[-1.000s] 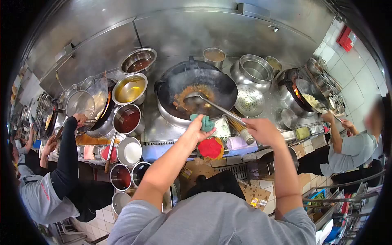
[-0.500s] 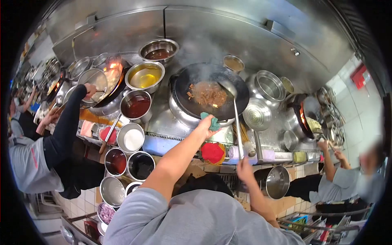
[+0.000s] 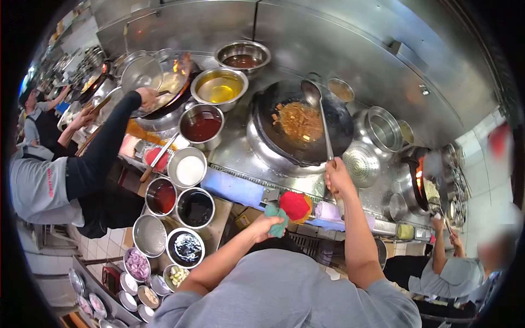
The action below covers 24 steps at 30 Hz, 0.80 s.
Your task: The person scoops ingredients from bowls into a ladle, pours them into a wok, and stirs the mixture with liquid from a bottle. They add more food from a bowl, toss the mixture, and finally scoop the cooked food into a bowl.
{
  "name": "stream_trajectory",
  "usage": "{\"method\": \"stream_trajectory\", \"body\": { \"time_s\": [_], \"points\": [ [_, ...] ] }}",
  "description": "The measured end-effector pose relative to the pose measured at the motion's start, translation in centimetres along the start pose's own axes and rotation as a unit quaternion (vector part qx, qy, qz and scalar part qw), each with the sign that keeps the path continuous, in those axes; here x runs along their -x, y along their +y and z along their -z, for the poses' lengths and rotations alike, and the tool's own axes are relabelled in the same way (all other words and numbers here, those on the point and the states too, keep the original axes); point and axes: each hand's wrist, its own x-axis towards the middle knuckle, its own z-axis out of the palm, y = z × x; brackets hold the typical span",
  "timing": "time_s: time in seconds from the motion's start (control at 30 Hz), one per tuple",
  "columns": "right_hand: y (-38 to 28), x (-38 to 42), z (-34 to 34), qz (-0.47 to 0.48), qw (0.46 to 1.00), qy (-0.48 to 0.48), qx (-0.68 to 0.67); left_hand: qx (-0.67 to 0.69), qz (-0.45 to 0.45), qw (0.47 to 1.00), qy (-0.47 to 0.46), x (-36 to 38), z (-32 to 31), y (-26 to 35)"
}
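Observation:
My left hand (image 3: 266, 227) is closed on a folded green cloth (image 3: 276, 220), held near the front edge of the stove beside a red cloth (image 3: 295, 205). The handle of a long metal ladle (image 3: 325, 123) is in my right hand (image 3: 338, 177). Its bowl rests at the far rim of the black wok (image 3: 268, 128). Brown food in sauce (image 3: 298, 122) lies in the middle of the wok, which neither hand touches.
Left of the wok are bowls of yellow oil (image 3: 219, 88) and red sauce (image 3: 201, 126), and several pots. A perforated strainer (image 3: 361, 164) lies to the right. Co-workers stand at woks on the left (image 3: 49, 186) and right (image 3: 451, 276).
My left hand has left the wok's near rim and drawn back with the green cloth. My right hand has moved up and forward, and the ladle bowl is nearer the far rim.

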Motion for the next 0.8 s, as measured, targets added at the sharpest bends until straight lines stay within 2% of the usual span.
{"method": "stream_trajectory", "body": {
  "time_s": [0.03,0.07,0.17,0.2,0.27,0.3,0.37,0.4,0.43,0.47,0.57,0.63,0.7,0.77,0.8],
  "points": [
    [-1.7,-0.3,-1.1,0.009,0.999,-0.033,-0.039,0.006,-0.015,1.000,0.025,1.1,0.4,-0.1],
    [-2.8,-1.1,-2.6,0.034,0.999,-0.036,-0.009,0.012,-0.031,0.998,0.053,2.3,0.7,0.1],
    [-5.5,-4.4,-8.2,0.097,0.993,-0.059,-0.008,0.043,-0.091,0.993,0.058,4.4,1.4,1.6],
    [-5.0,-6.9,-10.8,0.170,0.983,-0.020,0.063,0.043,-0.096,0.992,0.064,4.9,1.8,1.9],
    [-7.5,-7.8,-14.8,0.202,0.970,0.001,0.138,0.012,-0.128,0.990,0.060,5.6,2.3,2.7],
    [-10.3,-6.5,-16.4,0.160,0.976,-0.019,0.143,0.011,-0.131,0.989,0.064,5.9,2.4,3.2],
    [-10.7,-8.1,-20.4,0.125,0.987,-0.080,0.056,-0.002,-0.168,0.983,0.078,6.8,2.4,3.7],
    [-12.1,-7.7,-20.8,0.126,0.987,-0.081,0.053,-0.005,-0.169,0.983,0.079,7.1,2.5,3.8],
    [-13.3,-7.4,-20.9,0.012,0.976,-0.192,-0.105,0.010,-0.168,0.980,0.108,7.3,2.6,3.7],
    [-14.0,-7.2,-20.8,-0.103,0.915,-0.293,-0.257,0.026,-0.165,0.977,0.135,7.5,2.6,3.6],
    [-13.9,-6.0,-19.7,-0.056,0.929,-0.284,-0.231,0.049,-0.136,0.982,0.121,7.9,3.0,3.5],
    [-11.1,-5.3,-19.2,0.059,0.966,-0.215,-0.128,0.053,-0.126,0.983,0.122,8.2,3.0,3.4],
    [-9.2,-3.0,-15.3,0.110,0.976,-0.173,-0.073,0.056,-0.110,0.986,0.116,7.6,3.4,3.1],
    [-9.7,1.6,-9.9,0.090,0.987,-0.126,0.040,0.006,-0.134,0.981,0.141,6.6,4.3,2.7],
    [-8.8,3.0,-7.8,0.137,0.980,-0.072,0.123,-0.006,-0.131,0.981,0.143,6.5,4.3,2.9]
  ]
}}
